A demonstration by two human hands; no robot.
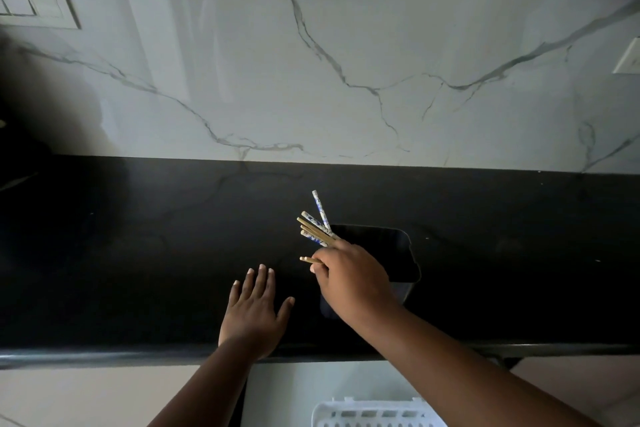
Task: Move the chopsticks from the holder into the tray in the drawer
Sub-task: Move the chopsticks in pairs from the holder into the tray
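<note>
A black rectangular holder stands on the black counter. Several chopsticks, some wooden and some white with blue patterns, stick out of its left side and lean to the upper left. My right hand is over the holder's left edge and grips the bundle low down, hiding the lower parts of the sticks. One wooden tip pokes out left of my fingers. My left hand rests flat on the counter, fingers spread, left of the holder. A white slotted tray shows in the open drawer below the counter edge.
A marble backsplash rises behind the counter, with a switch plate at the upper left and an outlet at the right. The counter's front edge runs across the lower part of the view.
</note>
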